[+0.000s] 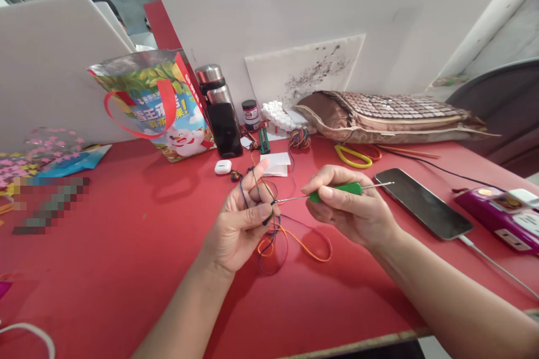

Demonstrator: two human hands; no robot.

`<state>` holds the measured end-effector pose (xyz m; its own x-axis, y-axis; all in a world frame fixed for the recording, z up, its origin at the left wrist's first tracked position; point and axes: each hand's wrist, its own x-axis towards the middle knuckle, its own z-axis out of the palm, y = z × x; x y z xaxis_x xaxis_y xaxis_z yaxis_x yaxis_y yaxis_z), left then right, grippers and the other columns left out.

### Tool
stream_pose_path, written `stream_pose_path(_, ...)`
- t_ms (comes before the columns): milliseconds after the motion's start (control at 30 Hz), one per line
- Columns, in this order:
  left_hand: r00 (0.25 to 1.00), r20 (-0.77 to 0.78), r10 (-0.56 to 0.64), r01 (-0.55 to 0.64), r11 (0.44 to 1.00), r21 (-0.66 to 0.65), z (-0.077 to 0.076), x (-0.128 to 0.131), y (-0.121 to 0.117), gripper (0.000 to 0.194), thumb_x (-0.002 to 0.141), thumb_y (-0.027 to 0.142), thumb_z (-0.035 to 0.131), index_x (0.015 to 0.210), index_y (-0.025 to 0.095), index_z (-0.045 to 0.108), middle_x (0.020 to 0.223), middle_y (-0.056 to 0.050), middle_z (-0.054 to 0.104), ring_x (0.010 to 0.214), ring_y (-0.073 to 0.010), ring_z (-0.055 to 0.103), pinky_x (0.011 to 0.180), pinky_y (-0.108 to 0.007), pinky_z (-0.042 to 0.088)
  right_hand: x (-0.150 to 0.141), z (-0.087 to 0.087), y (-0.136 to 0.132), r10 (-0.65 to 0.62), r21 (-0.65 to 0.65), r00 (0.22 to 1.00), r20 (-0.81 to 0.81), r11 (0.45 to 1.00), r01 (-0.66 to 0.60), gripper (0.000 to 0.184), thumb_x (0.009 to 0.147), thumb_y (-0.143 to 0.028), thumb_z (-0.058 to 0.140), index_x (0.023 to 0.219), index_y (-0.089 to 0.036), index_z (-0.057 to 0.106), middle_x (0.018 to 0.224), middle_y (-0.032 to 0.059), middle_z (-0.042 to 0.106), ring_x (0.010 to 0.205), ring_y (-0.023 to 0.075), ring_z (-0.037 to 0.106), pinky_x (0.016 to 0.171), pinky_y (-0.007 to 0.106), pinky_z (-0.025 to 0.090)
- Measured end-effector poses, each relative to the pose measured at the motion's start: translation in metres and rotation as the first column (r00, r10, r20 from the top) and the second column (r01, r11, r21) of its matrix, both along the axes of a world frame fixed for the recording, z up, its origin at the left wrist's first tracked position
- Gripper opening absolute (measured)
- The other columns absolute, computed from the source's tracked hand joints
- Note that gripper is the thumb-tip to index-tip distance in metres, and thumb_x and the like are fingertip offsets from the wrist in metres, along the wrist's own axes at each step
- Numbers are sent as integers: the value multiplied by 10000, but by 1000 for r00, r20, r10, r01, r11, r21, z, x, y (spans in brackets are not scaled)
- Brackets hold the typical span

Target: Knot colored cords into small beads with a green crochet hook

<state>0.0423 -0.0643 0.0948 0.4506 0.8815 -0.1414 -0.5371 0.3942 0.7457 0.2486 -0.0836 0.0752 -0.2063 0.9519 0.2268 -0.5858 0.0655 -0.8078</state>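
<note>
My left hand (244,223) is closed in a pinch on a bundle of thin coloured cords (295,241), which loop down onto the red table in orange, blue and purple strands. My right hand (351,210) grips a green-handled crochet hook (337,189). The hook's metal tip points left and meets the cords at my left fingertips. A second metal end sticks out to the right of my right hand. More cord runs back to a multicoloured ball of cord (299,138) further up the table.
A phone (423,203) on a cable lies right of my right hand, with a purple power strip (501,214) beyond. Yellow scissors (353,156), a white earbud case (223,166), a dark flask (219,109), a printed gift bag (155,104) and a woven pillow (391,115) stand behind.
</note>
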Motion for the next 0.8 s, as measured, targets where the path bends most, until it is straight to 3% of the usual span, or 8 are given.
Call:
stream_pose_path(200, 969, -179, 169, -136, 974, 183, -1, 13, -10, 1086, 699, 109, 951, 1658, 269, 468, 724, 71, 677, 610, -62, 589, 566, -127, 453, -14, -6, -4, -45, 8, 995, 85, 999, 44, 238, 908, -402, 867, 967, -185, 789, 616, -32, 571, 511, 95, 441, 468, 232, 340)
stream_pose_path(333, 927, -263, 269, -182, 933, 311, -3, 17, -13, 1031, 747, 151, 941, 1660, 236, 469, 747, 46, 716, 691, -88, 622, 708, -167, 524, -19, -9, -6, -212, 182, 948, 235, 968, 172, 135, 990, -336, 783, 1036, -209, 779, 735, -8, 641, 592, 115, 537, 532, 254, 462)
stream_pose_path(433, 917, -290, 274, -179, 933, 313, -4, 17, -13, 1021, 752, 166, 943, 1656, 243, 476, 757, 41, 724, 696, -103, 636, 696, -185, 523, -17, -8, -5, -420, 480, 832, 363, 850, 220, 121, 1008, -190, 731, 1098, -230, 801, 923, 43, 707, 813, 160, 664, 724, 298, 579)
stream_pose_path(500, 932, -270, 244, -169, 947, 272, -4, 17, -12, 1034, 740, 168, 951, 1654, 255, 477, 765, 44, 718, 705, -113, 656, 696, -201, 534, -14, -7, -4, -520, 644, 753, 403, 746, 170, 218, 1015, -135, 695, 1178, -232, 802, 1018, 71, 699, 927, 184, 685, 811, 320, 601)
stream_pose_path(567, 949, -233, 215, -165, 962, 215, -3, 18, -12, 1043, 723, 167, 960, 1646, 257, 484, 762, 51, 703, 698, -111, 656, 680, -203, 533, -12, -7, -3, -568, 729, 705, 425, 676, 106, 277, 1022, -111, 671, 1248, -225, 784, 1058, 87, 680, 947, 191, 693, 822, 325, 610)
stream_pose_path(667, 958, -206, 199, -173, 975, 137, -3, 19, -12, 1047, 683, 159, 976, 1619, 239, 514, 769, 54, 696, 627, -75, 588, 556, -164, 440, -11, -9, -2, -625, 775, 666, 408, 622, 109, 272, 1024, -87, 659, 1236, -220, 765, 1072, 93, 690, 952, 193, 715, 833, 326, 619)
stream_pose_path(733, 958, -214, 192, -174, 980, 100, -3, 20, -11, 1052, 667, 152, 976, 1612, 223, 519, 835, 27, 736, 622, -68, 567, 506, -157, 376, -11, -10, -1, -658, 774, 648, 382, 611, 164, 252, 1027, -74, 646, 1194, -226, 758, 1051, 85, 703, 949, 192, 721, 835, 327, 620)
stream_pose_path(800, 954, -227, 195, -179, 980, 91, -4, 20, -10, 1047, 669, 142, 967, 1611, 209, 515, 909, -5, 773, 657, -74, 585, 525, -160, 390, -12, -10, 0, -677, 764, 639, 367, 611, 209, 244, 1031, -71, 632, 1170, -230, 752, 1022, 76, 706, 925, 189, 717, 812, 325, 621)
